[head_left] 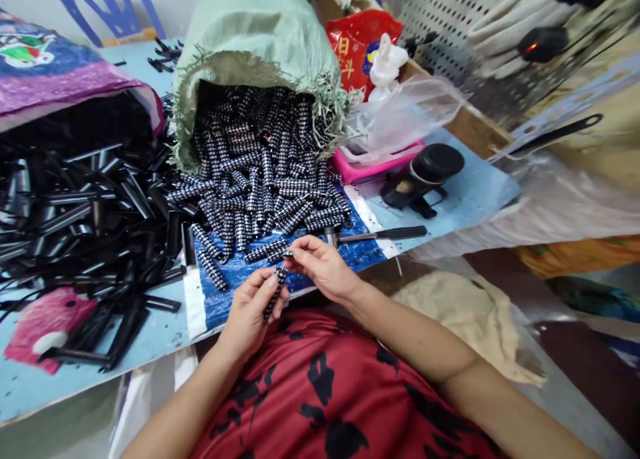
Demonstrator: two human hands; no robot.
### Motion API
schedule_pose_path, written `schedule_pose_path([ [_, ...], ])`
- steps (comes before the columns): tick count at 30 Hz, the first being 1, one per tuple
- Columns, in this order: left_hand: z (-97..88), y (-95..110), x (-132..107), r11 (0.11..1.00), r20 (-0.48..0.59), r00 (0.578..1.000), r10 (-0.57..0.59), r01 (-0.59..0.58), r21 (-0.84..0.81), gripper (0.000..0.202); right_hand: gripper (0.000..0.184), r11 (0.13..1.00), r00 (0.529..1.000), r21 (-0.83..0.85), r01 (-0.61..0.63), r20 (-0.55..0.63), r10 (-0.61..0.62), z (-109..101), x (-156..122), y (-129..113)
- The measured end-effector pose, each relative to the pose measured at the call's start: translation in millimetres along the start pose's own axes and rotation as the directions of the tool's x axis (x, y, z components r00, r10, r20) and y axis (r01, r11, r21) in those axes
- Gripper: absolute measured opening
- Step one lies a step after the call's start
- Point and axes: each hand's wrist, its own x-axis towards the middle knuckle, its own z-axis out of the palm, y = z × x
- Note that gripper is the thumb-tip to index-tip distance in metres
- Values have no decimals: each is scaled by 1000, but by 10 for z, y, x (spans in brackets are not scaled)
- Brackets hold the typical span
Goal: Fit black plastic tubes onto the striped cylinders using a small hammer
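My left hand (256,303) is closed round a short black tube with pale dots (274,295), tilted with its upper end toward my right hand. A thin light tip shows at that upper end. The fingers of my right hand (323,264) pinch a small dark piece (288,253) just above the tube; its kind is too small to make out. Beyond both hands, a heap of similar dotted tubes (265,185) spills from a pale green woven sack (255,25) onto a blue sheet (240,265).
A hammer (383,235) lies right of the heap, near a black cylindrical device (425,175) and a pink tray (355,169). Glossy black plastic pieces (85,212) pile up at left before a purple-edged sack (75,79). A pink cloth item (50,325) lies by the table's front edge.
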Motion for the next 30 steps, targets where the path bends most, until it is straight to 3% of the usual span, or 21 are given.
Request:
schedule_pose_path([
  [3,-50,13,-40,999,-20,999,35,-34,10,43,40,997,999,64,-42,35,40,177,10,117],
  [7,-149,-8,-69,999,-72,996,52,-52,0,45,32,1000,996,-6,5,84,-5,205,0,156],
  [12,-194,-43,-79,999,-84,996,41,-44,-30,46,25,952,980,-257,167,144,-133,191,10,222],
  [14,-182,-38,-84,996,-86,995,42,-49,-73,44,25,819,934,-453,353,220,-281,181,-9,222],
  [15,-172,-33,-86,993,-94,995,40,-49,-104,44,32,693,883,-546,470,291,-370,180,-24,211],
  [17,-153,-28,-86,985,-118,992,37,-56,-163,45,62,362,733,-651,667,487,-475,190,-62,175],
  [19,-149,-44,-87,980,-131,990,57,-80,-181,45,95,84,614,-652,754,653,-443,216,-95,130],
  [21,-177,-77,-102,982,-118,989,88,-106,-154,40,100,-27,587,-640,768,720,-370,254,-108,91],
  [24,-308,-111,-177,983,-147,972,183,-184,6,36,87,0,602,-627,779,747,-283,347,-69,62],
  [26,-457,-94,-258,941,-245,916,318,-273,200,38,86,60,602,-609,791,757,-257,457,-1,82],
  [30,-822,6,-374,814,-470,676,567,-376,442,37,88,74,588,-587,806,779,-217,809,224,232],
])
